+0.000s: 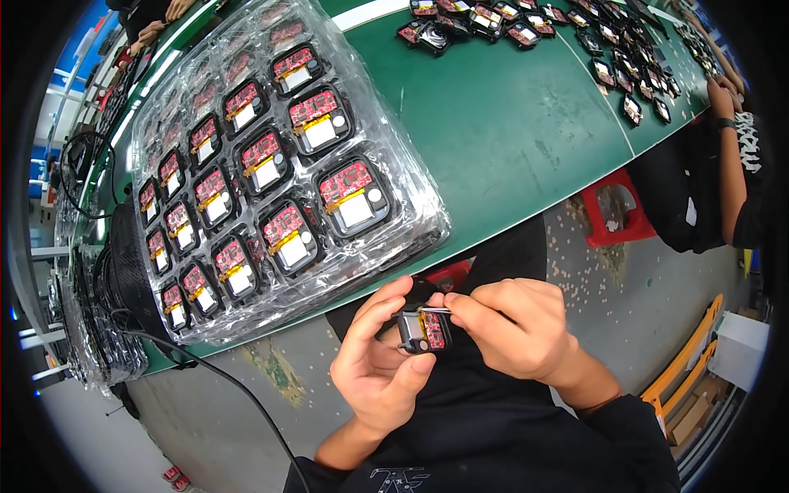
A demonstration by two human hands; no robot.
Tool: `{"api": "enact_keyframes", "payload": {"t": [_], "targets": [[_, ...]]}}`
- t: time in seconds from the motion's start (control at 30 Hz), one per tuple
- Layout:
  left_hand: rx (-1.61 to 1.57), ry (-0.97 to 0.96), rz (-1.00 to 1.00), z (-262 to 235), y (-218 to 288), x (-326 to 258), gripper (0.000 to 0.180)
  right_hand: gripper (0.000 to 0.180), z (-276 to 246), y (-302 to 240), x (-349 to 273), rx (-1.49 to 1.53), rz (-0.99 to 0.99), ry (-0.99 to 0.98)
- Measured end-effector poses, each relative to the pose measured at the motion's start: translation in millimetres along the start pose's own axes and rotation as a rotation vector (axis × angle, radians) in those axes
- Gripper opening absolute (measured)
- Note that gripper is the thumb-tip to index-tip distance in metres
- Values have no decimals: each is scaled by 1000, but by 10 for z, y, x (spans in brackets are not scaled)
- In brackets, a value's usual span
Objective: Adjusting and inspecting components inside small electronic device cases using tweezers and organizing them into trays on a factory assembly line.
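Note:
Over my lap, my left hand (374,366) grips a small black square device housing (413,346) by its edges, between thumb and fingers. Its open face shows a red circuit board (436,329) and a silver-grey rectangular part (411,325), with a yellow strip between them. My right hand (518,329) pinches a thin metal tool (432,310), which lies across the top edge of the housing; the fingers hide most of it, so its exact kind is unclear.
A clear plastic tray stack (411,234) on the green table (485,123) holds several similar open housings (355,197). More units (629,62) lie loose at the far right. A black cable (238,378) hangs at left. Another person (699,181) sits right, near a red stool (616,214).

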State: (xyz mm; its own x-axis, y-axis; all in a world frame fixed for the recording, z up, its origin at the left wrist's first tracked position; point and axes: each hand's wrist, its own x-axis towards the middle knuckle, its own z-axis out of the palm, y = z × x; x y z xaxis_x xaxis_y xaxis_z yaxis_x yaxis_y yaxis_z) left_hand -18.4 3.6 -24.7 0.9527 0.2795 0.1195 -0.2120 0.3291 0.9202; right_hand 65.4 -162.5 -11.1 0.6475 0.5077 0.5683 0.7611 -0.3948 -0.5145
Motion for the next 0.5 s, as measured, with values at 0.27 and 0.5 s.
{"api": "enact_keyframes", "payload": {"t": [0.27,0.5], "targets": [[561,-150,483,-88,205,84,62,42,-413,-217,213,517,226,-185],[663,-83,769,-37,421,306,63,30,-388,-366,629,326,-94,-99]]}}
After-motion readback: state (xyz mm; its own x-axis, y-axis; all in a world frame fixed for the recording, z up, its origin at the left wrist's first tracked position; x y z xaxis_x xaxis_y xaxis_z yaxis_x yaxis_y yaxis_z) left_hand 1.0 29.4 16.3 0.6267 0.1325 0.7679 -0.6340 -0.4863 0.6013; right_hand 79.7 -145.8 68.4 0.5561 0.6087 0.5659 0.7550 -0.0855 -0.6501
